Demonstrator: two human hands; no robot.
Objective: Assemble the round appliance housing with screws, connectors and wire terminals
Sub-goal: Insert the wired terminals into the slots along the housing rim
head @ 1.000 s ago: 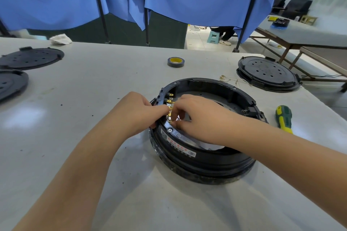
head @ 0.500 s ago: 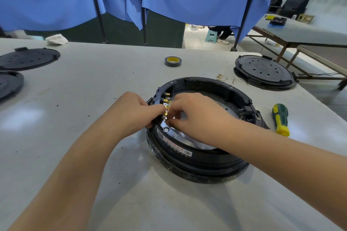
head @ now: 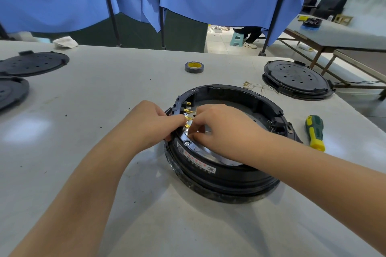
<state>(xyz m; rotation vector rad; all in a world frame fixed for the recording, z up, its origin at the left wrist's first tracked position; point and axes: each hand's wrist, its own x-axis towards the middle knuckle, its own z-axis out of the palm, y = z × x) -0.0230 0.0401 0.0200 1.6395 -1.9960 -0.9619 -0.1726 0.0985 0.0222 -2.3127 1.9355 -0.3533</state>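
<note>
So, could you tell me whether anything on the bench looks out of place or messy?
Mostly tidy. A few loose wire terminals lie scattered beyond the round housing, near the black cover plate, and dark specks dot the table. Nothing looks damaged or spilled.

Your round housing [head: 225, 175] is a black plastic ring, lying flat and open side up on the table [head: 104, 94], with a label strip of red and dark print on its near outer wall and a bright screw head [head: 187, 143] in the rim just above that label. On the housing's left inner wall you have a row of brass terminals [head: 189, 110] standing side by side, the lower ones partly hidden.
</note>
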